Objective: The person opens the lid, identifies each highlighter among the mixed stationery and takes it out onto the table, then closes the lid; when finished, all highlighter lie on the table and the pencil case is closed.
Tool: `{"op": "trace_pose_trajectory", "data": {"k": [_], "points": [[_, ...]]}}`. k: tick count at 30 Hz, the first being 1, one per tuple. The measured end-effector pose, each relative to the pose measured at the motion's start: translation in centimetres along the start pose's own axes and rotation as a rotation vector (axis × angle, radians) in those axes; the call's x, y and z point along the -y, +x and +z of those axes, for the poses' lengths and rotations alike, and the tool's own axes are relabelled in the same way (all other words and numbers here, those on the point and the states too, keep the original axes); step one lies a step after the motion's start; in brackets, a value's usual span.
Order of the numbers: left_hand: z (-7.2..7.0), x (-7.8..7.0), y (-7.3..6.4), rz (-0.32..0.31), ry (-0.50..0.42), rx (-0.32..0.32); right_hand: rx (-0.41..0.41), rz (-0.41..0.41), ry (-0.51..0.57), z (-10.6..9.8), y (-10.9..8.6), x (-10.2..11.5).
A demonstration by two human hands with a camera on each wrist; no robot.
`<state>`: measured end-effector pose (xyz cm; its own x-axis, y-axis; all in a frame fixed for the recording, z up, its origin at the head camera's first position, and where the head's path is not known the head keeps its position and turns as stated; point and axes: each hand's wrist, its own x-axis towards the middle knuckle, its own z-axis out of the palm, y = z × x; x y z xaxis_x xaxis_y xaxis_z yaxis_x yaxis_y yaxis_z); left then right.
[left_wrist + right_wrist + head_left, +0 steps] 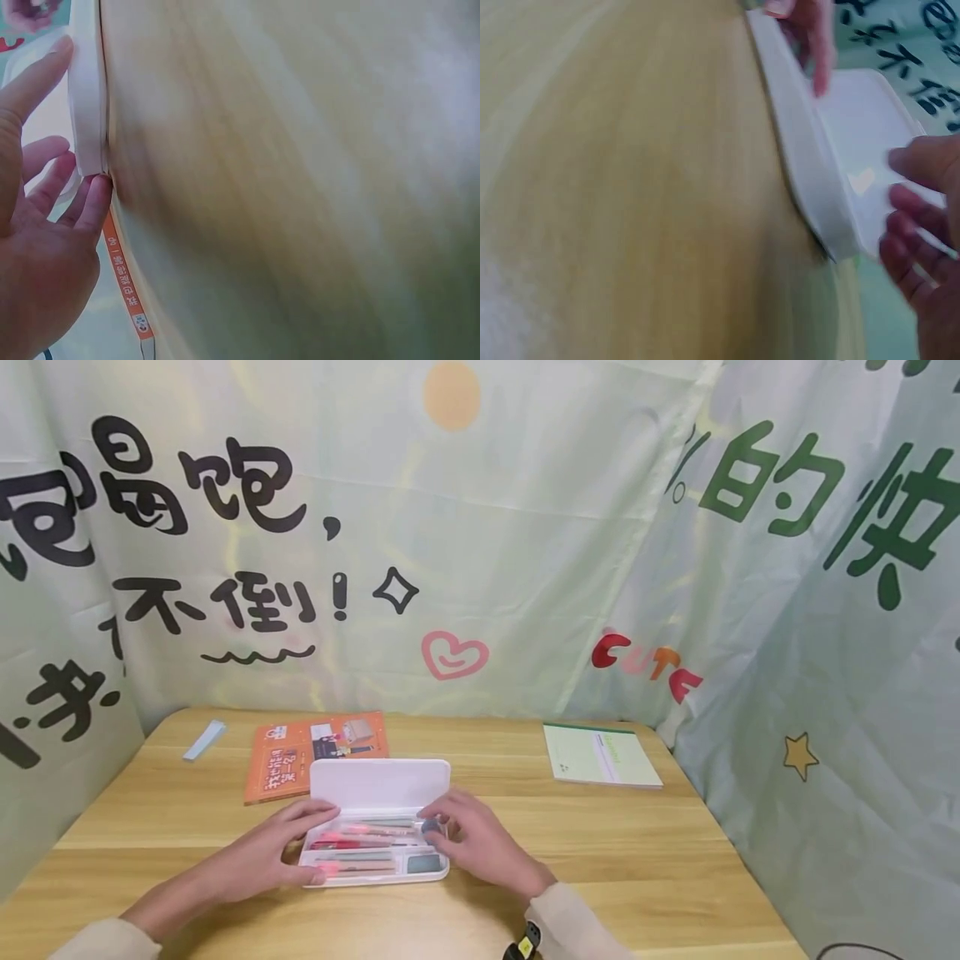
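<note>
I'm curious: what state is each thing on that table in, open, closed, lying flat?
White case: open
Its lid: raised
Pens: lying inside the case
Orange book: closed, lying flat
Green notebook: closed, lying flat
Pale strip: lying flat

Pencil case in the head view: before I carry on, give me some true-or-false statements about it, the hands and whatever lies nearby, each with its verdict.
1. The pencil case stands open, its white lid raised. True.
2. The left hand is at the case's left end. True.
3. The right hand lies beside the notebook, away from the case. False: the right hand is at the case's right end.
4. The pale strip lies left of the orange book. True.
5. The case is empty. False: pens lie inside.
</note>
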<state>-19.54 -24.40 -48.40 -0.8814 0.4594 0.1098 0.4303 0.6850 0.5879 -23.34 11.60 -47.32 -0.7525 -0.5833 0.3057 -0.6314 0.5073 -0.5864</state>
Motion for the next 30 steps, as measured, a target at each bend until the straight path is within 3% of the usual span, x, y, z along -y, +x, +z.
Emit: {"op": "trace_pose_trajectory", "data": {"k": [3,9,16,23,30], "points": [[-0.1,0.1,0.1,0.009,0.012,0.014,0.113,-0.017,-0.114,0.3,0.2,0.3],[-0.3,0.2,0.5,0.024,0.015,0.039,0.151,-0.014,-0.263,0.7,0.9,0.6],[-0.5,0.1,0.5,0.013,0.051,0.037,0.203,-0.029,-0.308,0.7,2.0,1.2],[-0.3,0.8,-0.2,0.073,0.14,-0.052,0.2,-0.075,-0.338,0.9,2.6,1.3],[-0.5,1.0,0.0,0.062,0.11,0.003,0.208,-0.01,-0.317,1.4,3.0,1.5]]}}
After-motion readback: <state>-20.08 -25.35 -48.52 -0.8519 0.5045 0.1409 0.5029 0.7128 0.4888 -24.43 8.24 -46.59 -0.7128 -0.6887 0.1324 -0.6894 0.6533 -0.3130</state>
